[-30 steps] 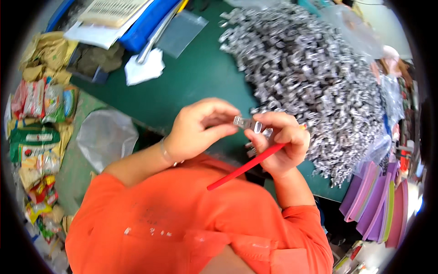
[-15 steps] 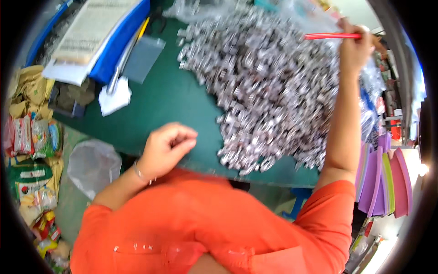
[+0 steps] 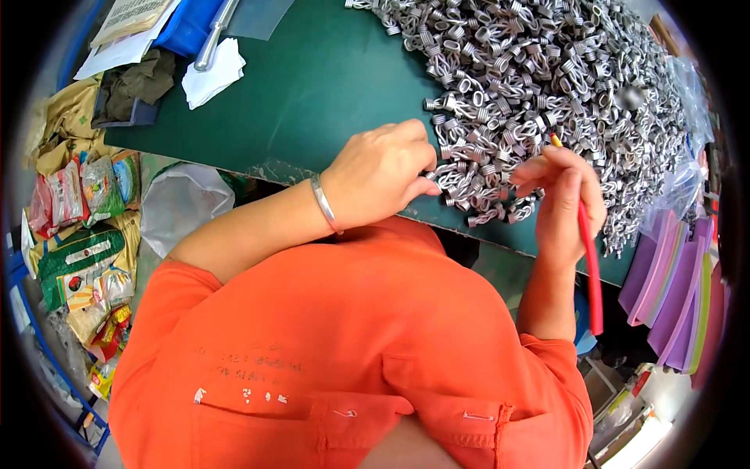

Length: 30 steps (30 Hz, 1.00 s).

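Note:
A wide heap of small grey metal parts (image 3: pixel 508 70) with ribbed ends and looped wire-like bodies covers the right of the green tabletop (image 3: pixel 312 86). My left hand (image 3: pixel 383 168), a silver bangle on its wrist, reaches the heap's near left edge. Its thumb and forefinger close at a small metal part there, mostly hidden by the fingertips. My right hand (image 3: pixel 569 199) is over the heap's near side, gripping a slim red-handled tool (image 3: pixel 590 273). The tool slants between the fingers, its yellow and dark tip towards the parts and its red end hanging back towards me.
Papers (image 3: pixel 129 31), a blue tray (image 3: pixel 187 27) and a white scrap (image 3: pixel 212 74) lie at the far left, by a box of dark cloth (image 3: pixel 137 86). Below stand a plastic-lined bin (image 3: pixel 187 203) and packaged goods (image 3: pixel 78 266). Purple foam sheets (image 3: pixel 676 289) hang at right.
My right hand has come back from the far right of the heap with the red-handled tool. My left hand has moved right to the heap's edge. The view has shifted too.

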Tool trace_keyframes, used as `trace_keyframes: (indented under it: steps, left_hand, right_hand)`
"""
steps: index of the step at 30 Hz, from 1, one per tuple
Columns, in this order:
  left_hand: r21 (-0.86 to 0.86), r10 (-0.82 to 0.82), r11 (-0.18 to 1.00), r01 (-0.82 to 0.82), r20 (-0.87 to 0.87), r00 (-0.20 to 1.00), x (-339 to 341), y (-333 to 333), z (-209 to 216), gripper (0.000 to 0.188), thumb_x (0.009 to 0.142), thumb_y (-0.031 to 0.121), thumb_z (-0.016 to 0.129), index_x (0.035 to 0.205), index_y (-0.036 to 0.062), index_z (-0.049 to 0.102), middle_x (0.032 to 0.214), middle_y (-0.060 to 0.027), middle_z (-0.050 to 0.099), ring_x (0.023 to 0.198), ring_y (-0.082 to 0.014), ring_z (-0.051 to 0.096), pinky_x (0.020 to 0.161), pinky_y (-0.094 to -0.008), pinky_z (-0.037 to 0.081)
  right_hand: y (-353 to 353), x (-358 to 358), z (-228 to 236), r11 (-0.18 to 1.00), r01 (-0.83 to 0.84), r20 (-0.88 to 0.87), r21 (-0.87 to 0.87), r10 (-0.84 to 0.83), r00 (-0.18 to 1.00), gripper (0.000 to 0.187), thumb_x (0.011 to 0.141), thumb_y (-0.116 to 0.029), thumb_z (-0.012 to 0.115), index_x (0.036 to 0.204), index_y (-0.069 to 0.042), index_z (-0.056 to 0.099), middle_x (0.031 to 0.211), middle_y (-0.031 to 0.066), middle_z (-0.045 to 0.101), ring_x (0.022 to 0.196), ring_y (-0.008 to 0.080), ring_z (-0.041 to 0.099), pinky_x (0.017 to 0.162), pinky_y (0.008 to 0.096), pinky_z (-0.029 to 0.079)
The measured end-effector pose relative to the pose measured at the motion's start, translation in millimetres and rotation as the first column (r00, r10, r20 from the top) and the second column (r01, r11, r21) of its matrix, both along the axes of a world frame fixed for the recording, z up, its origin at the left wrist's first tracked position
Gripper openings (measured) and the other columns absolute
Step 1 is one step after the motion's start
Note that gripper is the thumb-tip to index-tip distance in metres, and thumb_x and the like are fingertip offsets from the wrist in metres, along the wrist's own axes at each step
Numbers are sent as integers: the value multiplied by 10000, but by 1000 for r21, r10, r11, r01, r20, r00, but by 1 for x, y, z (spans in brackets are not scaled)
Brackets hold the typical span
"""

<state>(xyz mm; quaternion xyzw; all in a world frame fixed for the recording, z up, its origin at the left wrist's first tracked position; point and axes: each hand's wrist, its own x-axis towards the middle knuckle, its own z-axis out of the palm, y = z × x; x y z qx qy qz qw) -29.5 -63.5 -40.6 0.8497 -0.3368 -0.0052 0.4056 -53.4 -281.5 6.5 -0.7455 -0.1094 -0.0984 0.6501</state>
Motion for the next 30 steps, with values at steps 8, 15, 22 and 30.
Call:
trace_keyframes:
  steps: [8, 15, 22, 30]
  left_hand:
    - [-210, 121, 970, -125, -32, 992, -7, 8, 6, 113, 721, -23, 638, 801, 8, 565, 785, -118, 599, 674, -218, 598, 585, -280, 479]
    - [-405, 132, 912, -67, 136, 982, -17, 16, 14, 251, 640, -100, 691, 820, 15, 560, 843, -133, 612, 722, -198, 607, 610, -253, 492]
    - [-633, -23, 758, -158, -267, 963, -30, 16, 16, 260, 644, -116, 683, 851, -14, 564, 860, -121, 589, 788, -173, 593, 656, -257, 488]
    - [-584, -86, 810, -48, -201, 976, -30, 20, 16, 235, 689, -112, 657, 902, -42, 589, 872, -118, 576, 793, -160, 583, 688, -245, 494]
  right_hand:
    - [28, -13, -16, 997, 52, -229, -49, -62, 971, 71, 868, -56, 519, 909, -10, 554, 781, 57, 611, 631, 83, 586, 499, 174, 451]
    - [47, -25, -16, 959, -61, -405, 278, 174, 897, 52, 853, -12, 525, 894, 14, 505, 814, 93, 599, 649, 110, 605, 528, 193, 487]
    - [48, -24, -34, 812, -130, -267, 569, 332, 905, 152, 811, 70, 539, 887, -17, 440, 829, 144, 594, 673, 145, 609, 590, 224, 511]
    - [52, -28, -42, 857, -137, -31, 497, 175, 984, 386, 707, 159, 602, 936, -54, 375, 948, 186, 566, 798, 178, 589, 679, 267, 509]
